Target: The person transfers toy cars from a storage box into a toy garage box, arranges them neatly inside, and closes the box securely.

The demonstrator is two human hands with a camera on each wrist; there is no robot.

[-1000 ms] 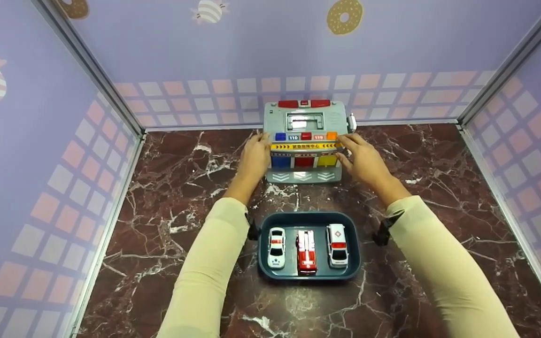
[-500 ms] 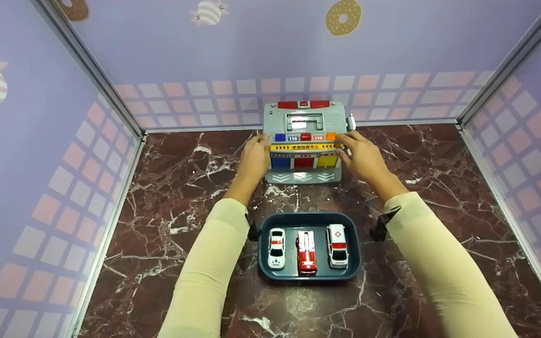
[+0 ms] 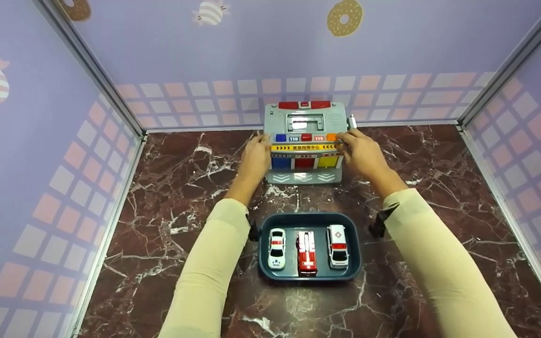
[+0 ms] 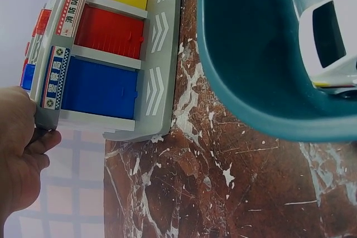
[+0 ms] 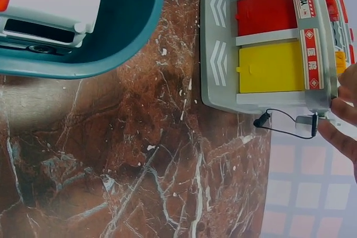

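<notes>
A grey toy emergency-station garage (image 3: pixel 304 176) stands by the back wall, with blue, red and yellow doors, all down. My left hand (image 3: pixel 254 156) grips the left end of its front ledge. In the left wrist view, the fingers (image 4: pixel 42 151) curl beneath the ledge beside the blue door (image 4: pixel 100 88). At the opposite end, my right hand (image 3: pixel 364 154) holds the ledge corner near the orange button (image 3: pixel 331 137). The right wrist view shows those fingers (image 5: pixel 341 137) at the corner past the yellow door (image 5: pixel 270 66), next to a small part with a black cord (image 5: pixel 287 132).
Nearer to me is a dark blue tray (image 3: pixel 309 279) between my forearms. In it lie a white police car (image 3: pixel 277 249), a red fire truck (image 3: pixel 307 256) and a white ambulance (image 3: pixel 338 246). Purple walls (image 3: pixel 270 47) enclose the dark red marbled tabletop (image 3: pixel 186 188).
My right hand has shifted slightly inward, its thumb drawn up closer to the ledge corner. The left hand, the garage and the tray of vehicles stay where they were.
</notes>
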